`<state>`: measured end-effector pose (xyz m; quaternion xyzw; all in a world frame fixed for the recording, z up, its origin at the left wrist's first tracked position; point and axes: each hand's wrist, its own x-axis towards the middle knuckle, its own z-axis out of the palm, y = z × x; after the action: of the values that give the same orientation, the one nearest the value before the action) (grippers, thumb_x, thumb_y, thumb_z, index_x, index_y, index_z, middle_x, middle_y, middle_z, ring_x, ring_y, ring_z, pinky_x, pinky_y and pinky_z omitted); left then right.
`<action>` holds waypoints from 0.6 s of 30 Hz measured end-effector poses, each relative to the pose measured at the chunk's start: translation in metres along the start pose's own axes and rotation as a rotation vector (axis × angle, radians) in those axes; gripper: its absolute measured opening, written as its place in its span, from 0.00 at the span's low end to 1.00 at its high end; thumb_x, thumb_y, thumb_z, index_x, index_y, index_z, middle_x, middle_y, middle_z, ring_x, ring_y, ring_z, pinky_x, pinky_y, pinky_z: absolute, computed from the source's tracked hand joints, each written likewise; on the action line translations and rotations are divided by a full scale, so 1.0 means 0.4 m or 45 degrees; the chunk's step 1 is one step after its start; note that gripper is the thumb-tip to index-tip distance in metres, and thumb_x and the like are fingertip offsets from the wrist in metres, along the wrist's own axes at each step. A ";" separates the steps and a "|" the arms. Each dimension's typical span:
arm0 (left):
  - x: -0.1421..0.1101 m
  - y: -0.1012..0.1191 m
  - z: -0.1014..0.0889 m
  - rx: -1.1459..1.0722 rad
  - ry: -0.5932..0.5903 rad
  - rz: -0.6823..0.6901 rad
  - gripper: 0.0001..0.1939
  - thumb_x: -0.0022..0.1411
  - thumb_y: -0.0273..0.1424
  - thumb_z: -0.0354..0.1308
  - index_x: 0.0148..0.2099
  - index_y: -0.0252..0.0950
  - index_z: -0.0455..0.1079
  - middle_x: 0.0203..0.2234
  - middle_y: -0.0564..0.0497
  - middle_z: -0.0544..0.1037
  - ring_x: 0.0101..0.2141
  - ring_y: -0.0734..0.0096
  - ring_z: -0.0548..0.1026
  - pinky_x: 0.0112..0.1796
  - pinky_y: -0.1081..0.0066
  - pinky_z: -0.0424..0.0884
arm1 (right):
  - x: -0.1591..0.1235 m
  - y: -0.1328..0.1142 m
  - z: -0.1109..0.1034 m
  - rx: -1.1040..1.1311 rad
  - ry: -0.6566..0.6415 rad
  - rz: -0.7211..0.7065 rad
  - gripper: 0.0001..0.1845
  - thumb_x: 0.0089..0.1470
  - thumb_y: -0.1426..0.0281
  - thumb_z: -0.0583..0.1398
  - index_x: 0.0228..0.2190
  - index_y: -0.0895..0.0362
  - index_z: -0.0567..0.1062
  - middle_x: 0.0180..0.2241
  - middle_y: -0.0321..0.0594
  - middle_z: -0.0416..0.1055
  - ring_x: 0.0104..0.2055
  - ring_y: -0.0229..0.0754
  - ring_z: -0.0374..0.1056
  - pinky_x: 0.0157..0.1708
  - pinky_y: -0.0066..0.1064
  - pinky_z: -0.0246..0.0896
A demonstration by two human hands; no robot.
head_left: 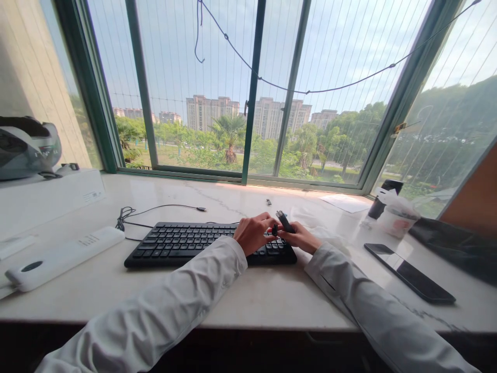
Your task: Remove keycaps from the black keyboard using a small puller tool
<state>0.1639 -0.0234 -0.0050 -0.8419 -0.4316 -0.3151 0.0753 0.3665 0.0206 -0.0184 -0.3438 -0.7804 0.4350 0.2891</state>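
A black keyboard [186, 243] lies flat on the pale marble countertop. Over its right end, my left hand [254, 233] is closed in a pinch on a small black piece [274, 229], which shows a bit of red beside it. My right hand [301, 237], close by on the right, grips a short dark stick-like tool [285, 221] with a pale tip that points up and away from me; its exact kind is not clear. The two hands nearly meet above the keys, and they hide part of the keyboard's right side.
A black cable [155, 208] with a plug lies behind the keyboard. To the left are a white power strip [66, 256] and a white box [50, 197]. A phone [409, 272], a plastic-wrapped cup [398, 217] and a paper sheet [345, 203] lie right. Windows stand behind.
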 end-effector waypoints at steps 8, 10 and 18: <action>-0.001 0.012 -0.019 0.070 0.043 -0.060 0.17 0.60 0.41 0.61 0.51 0.47 0.70 0.48 0.52 0.73 0.38 0.68 0.77 0.32 0.73 0.68 | 0.008 0.006 0.008 -0.029 0.134 -0.024 0.25 0.52 0.49 0.59 0.35 0.60 0.74 0.16 0.27 0.50 0.18 0.31 0.45 0.17 0.25 0.39; -0.002 0.011 -0.017 0.065 0.055 -0.069 0.17 0.60 0.42 0.60 0.51 0.47 0.70 0.47 0.53 0.74 0.38 0.68 0.77 0.32 0.73 0.68 | 0.009 0.007 0.008 -0.095 0.183 -0.065 0.24 0.52 0.49 0.59 0.33 0.60 0.73 0.17 0.28 0.51 0.18 0.31 0.46 0.18 0.25 0.41; 0.000 0.000 -0.009 0.062 0.054 -0.084 0.19 0.60 0.45 0.59 0.52 0.46 0.69 0.48 0.52 0.74 0.39 0.68 0.77 0.35 0.72 0.69 | 0.009 0.004 0.006 -0.251 0.274 -0.178 0.24 0.54 0.49 0.57 0.31 0.59 0.74 0.19 0.30 0.57 0.21 0.33 0.52 0.22 0.27 0.48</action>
<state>0.1622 -0.0250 -0.0021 -0.8182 -0.4649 -0.3247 0.0945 0.3631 0.0232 -0.0204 -0.3599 -0.8058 0.2958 0.3656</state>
